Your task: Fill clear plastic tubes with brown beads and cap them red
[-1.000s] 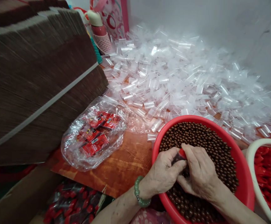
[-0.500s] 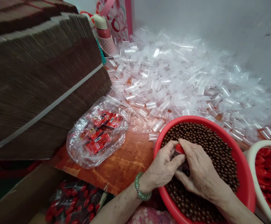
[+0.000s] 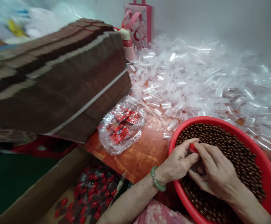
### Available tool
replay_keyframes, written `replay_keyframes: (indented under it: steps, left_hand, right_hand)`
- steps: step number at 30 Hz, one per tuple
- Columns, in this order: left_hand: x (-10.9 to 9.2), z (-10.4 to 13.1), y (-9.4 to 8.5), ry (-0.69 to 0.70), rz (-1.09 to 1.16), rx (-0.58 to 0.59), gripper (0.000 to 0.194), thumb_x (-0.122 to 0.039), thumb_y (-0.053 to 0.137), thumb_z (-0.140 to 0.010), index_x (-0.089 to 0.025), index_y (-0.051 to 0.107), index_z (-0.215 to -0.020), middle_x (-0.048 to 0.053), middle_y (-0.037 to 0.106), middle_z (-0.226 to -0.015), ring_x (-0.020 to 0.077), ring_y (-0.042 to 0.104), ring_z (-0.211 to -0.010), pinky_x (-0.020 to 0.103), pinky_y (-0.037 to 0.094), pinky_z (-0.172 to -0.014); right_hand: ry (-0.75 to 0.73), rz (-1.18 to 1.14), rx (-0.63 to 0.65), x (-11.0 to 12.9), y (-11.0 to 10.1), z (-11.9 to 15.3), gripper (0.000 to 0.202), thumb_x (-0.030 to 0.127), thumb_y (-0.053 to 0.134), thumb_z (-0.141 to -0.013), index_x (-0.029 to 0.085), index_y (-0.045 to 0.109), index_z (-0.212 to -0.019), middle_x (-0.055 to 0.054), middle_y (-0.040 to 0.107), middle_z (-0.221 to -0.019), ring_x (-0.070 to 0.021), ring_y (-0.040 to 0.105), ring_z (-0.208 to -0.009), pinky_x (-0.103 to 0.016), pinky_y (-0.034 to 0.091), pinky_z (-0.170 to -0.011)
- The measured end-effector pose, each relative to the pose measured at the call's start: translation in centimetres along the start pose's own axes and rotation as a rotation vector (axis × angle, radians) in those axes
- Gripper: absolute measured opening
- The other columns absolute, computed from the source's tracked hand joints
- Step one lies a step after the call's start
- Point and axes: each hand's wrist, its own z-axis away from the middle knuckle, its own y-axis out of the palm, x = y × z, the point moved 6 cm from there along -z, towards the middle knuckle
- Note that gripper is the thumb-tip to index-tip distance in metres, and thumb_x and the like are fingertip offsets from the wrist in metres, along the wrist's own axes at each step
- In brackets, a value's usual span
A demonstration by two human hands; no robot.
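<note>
Over a red basin (image 3: 182, 132) of shiny brown balls (image 3: 221, 140), both my hands close round a small clear container with a red cap (image 3: 192, 148). My left hand (image 3: 178, 161) pinches it near the cap from the left, a green bead bracelet (image 3: 157, 179) at the wrist. Wrapped over its other side is my right hand (image 3: 219, 169). Fingers cover most of the container, so its contents are hard to make out. In a cardboard box (image 3: 44, 183) at lower left lie several red-capped clear containers (image 3: 94, 189).
Clear plastic sleeves (image 3: 196, 77) lie heaped along the wall. A clear plastic bag (image 3: 112, 147) with red packets (image 3: 121, 133) rests on the orange-brown table (image 3: 149, 149). Strapped stacked cardboard (image 3: 79, 81) stands at left, with a bottle (image 3: 127, 43) and pink bag (image 3: 138, 28) behind.
The view has swung left, so the scene sits farther right and more of the box shows. Both hands keep hold of the red-capped container, nearly unchanged in pose.
</note>
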Motion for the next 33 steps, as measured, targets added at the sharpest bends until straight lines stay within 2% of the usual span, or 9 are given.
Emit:
replay_keyframes:
  steps: [4, 7, 10, 14, 17, 20, 25, 29, 33]
  left_hand:
    - [-1.4, 2.9, -1.3, 0.074, -0.022, -0.071, 0.064, -0.044, 0.064, -0.088, -0.024, 0.044, -0.145, 0.007, 0.063, -0.112, 0.0180, 0.063, -0.099, 0.029, 0.051, -0.088]
    - [-2.2, 7.9, -4.6, -0.011, -0.104, -0.180, 0.052, -0.045, 0.061, -0.090, -0.026, 0.051, -0.138, 0.004, 0.065, -0.092, 0.0132, 0.064, -0.075, 0.023, 0.050, -0.068]
    - [-2.2, 15.1, -10.4, -0.171, -0.274, -0.401, 0.043, -0.047, 0.061, -0.090, -0.025, 0.059, -0.126, 0.003, 0.067, -0.088, 0.0154, 0.065, -0.077, 0.024, 0.051, -0.070]
    - [-1.9, 26.0, -19.6, -0.523, -0.829, -0.699, 0.039, -0.049, 0.056, -0.088, -0.028, 0.065, -0.119, 0.004, 0.072, -0.091, 0.0245, 0.070, -0.086, 0.034, 0.056, -0.079]
    - [-3.3, 30.6, -23.6, -0.613, -1.277, -0.866, 0.035, -0.045, 0.059, -0.081, -0.026, 0.073, -0.107, 0.008, 0.074, -0.105, 0.0324, 0.070, -0.101, 0.041, 0.057, -0.086]
    - [-5.2, 27.2, -21.8, -0.332, -1.502, -0.894, 0.034, -0.041, 0.054, -0.087, -0.025, 0.072, -0.111, 0.008, 0.066, -0.128, 0.0289, 0.066, -0.113, 0.042, 0.053, -0.099]
    - [-4.2, 9.9, -13.1, 0.218, -1.444, -0.471, 0.029, -0.024, 0.047, -0.097, -0.016, 0.068, -0.114, 0.011, 0.069, -0.121, 0.0212, 0.064, -0.113, 0.035, 0.049, -0.104]
    - [0.1, -0.1, -9.5, 0.292, -1.521, -0.178, 0.033, -0.015, 0.045, -0.095, -0.009, 0.060, -0.125, 0.018, 0.062, -0.130, 0.0270, 0.055, -0.123, 0.043, 0.044, -0.109]
    - [2.6, -2.2, -9.3, 0.259, -1.521, -0.159, 0.038, -0.015, 0.045, -0.094, -0.009, 0.054, -0.131, 0.020, 0.061, -0.129, 0.0304, 0.053, -0.122, 0.049, 0.045, -0.105]
  right_hand:
    - [-0.070, -0.131, 0.078, 1.1, 0.5, 0.6, 0.067, 0.027, 0.061, -0.091, 0.009, 0.032, -0.149, -0.026, 0.051, -0.134, -0.0335, 0.058, -0.114, -0.047, 0.057, -0.087]
    - [-0.070, -0.182, 0.136, 0.8, 0.7, 1.3, 0.066, 0.028, 0.060, -0.092, 0.014, 0.031, -0.150, -0.025, 0.029, -0.155, -0.0365, 0.047, -0.132, -0.050, 0.054, -0.096]
    - [-0.018, -0.118, 0.164, -0.8, 1.0, 1.9, 0.055, 0.035, 0.055, -0.095, 0.015, 0.041, -0.145, -0.022, 0.038, -0.153, -0.0351, 0.052, -0.129, -0.050, 0.054, -0.095]
    - [-0.007, -0.080, 0.187, -2.5, 1.7, 2.6, 0.040, 0.039, 0.049, -0.098, 0.017, 0.059, -0.130, -0.015, 0.063, -0.131, -0.0287, 0.065, -0.111, -0.045, 0.057, -0.090]
    - [0.011, -0.086, 0.202, -3.0, 2.2, 2.8, 0.035, 0.039, 0.047, -0.099, 0.016, 0.064, -0.120, -0.013, 0.071, -0.117, -0.0255, 0.069, -0.100, -0.041, 0.057, -0.087]
    - [0.004, -0.075, 0.220, -3.0, 2.6, 2.7, 0.035, 0.038, 0.044, -0.101, 0.015, 0.067, -0.112, -0.011, 0.074, -0.105, -0.0232, 0.070, -0.089, -0.039, 0.056, -0.082]
    - [0.044, -0.059, 0.240, -3.8, 3.5, 2.5, 0.030, 0.036, 0.048, -0.100, 0.015, 0.067, -0.109, -0.011, 0.073, -0.101, -0.0239, 0.068, -0.088, -0.039, 0.054, -0.081]
    - [0.105, 0.000, 0.278, -4.9, 4.6, 2.7, 0.040, 0.042, 0.046, -0.099, 0.011, 0.063, -0.119, -0.015, 0.071, -0.110, -0.0274, 0.066, -0.099, -0.045, 0.054, -0.088]
    - [0.118, 0.006, 0.301, -4.7, 5.3, 2.8, 0.047, 0.047, 0.042, -0.100, 0.010, 0.061, -0.120, -0.016, 0.069, -0.111, -0.0285, 0.065, -0.101, -0.048, 0.055, -0.090]
